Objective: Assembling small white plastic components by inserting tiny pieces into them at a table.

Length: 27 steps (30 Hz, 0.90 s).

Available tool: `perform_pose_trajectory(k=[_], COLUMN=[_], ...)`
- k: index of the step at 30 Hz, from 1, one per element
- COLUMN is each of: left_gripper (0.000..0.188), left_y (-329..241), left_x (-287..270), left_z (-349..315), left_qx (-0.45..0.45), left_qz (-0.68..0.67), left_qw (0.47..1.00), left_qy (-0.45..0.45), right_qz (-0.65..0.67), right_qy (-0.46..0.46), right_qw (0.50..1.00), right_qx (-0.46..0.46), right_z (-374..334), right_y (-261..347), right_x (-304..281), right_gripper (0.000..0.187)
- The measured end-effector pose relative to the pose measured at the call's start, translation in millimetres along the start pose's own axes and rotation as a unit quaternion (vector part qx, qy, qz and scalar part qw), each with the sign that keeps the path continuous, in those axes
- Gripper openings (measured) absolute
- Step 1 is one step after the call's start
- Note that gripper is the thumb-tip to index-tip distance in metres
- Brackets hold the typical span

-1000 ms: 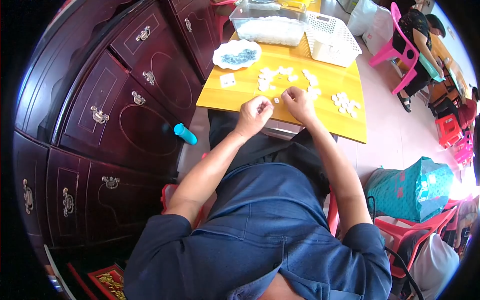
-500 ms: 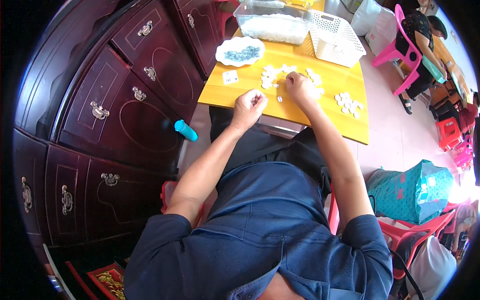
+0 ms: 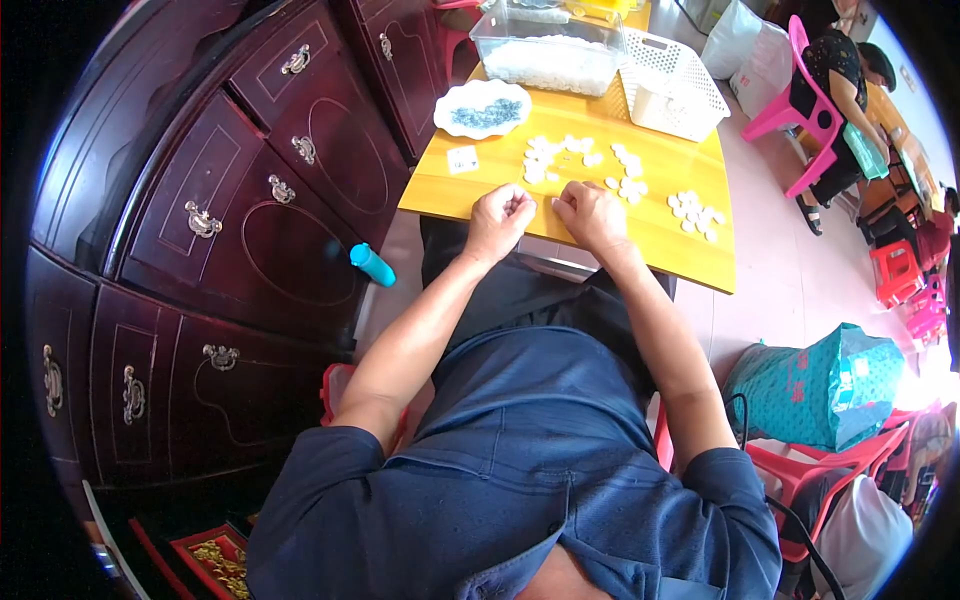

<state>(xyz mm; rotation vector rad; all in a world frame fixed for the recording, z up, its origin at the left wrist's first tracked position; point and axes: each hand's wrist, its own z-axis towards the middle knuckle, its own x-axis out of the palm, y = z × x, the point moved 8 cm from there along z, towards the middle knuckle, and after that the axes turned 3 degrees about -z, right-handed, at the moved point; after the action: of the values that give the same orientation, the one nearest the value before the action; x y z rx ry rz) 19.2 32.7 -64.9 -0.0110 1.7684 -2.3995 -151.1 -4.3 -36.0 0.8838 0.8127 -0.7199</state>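
Both of my hands are at the near edge of a yellow wooden table. My left hand is closed, thumb against curled fingers; what it pinches, if anything, is too small to name. Just to its right, my right hand is curled too, its fingertips hidden beneath it. Beyond the hands lie loose clusters of small white round pieces, with more pieces past my right hand and another group at the right. A small white printed card lies at the left.
A scalloped white dish holds small dark bits. Behind stand a clear plastic bin with white contents and a white perforated basket. Dark wooden cabinets flank the left, near a turquoise bottle. A person sits at the far right.
My right hand has drawn back from the white pieces toward me, to the table's near edge beside my left hand. The left hand has barely moved.
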Motion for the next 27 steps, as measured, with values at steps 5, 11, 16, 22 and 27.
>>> perform_pose_trajectory(k=[5, 11, 16, 22, 27], left_gripper=[0.013, 0.012, 0.012, 0.012, 0.012], left_y=[4.4, 0.7, 2.8, 1.5, 3.7], left_x=[-1.8, -0.2, -0.6, -1.0, -2.1], left_z=[0.9, 0.4, 1.0, 0.3, 0.1], left_qx=[0.000, 0.036, 0.020, 0.022, 0.011], left_qz=[0.010, 0.028, 0.027, 0.028, 0.024], left_qw=[1.000, 0.999, 0.999, 0.999, 1.000], left_qy=[-0.004, 0.011, 0.003, 0.002, -0.004], right_qz=[0.012, -0.001, -0.020, -0.051, -0.051], right_qy=[0.032, 0.026, 0.051, 0.046, 0.027], right_qw=[0.999, 0.999, 0.998, 0.997, 0.998], right_qx=[0.016, 0.019, 0.027, 0.031, -0.008], right_z=[6.3, 12.3, 16.1, 8.5, 0.7], right_y=[-3.3, 5.0, 2.1, 2.3, 5.3], right_x=[3.9, 6.5, 15.9, 19.1, 16.8], right_gripper=[0.026, 0.025, 0.023, 0.023, 0.027])
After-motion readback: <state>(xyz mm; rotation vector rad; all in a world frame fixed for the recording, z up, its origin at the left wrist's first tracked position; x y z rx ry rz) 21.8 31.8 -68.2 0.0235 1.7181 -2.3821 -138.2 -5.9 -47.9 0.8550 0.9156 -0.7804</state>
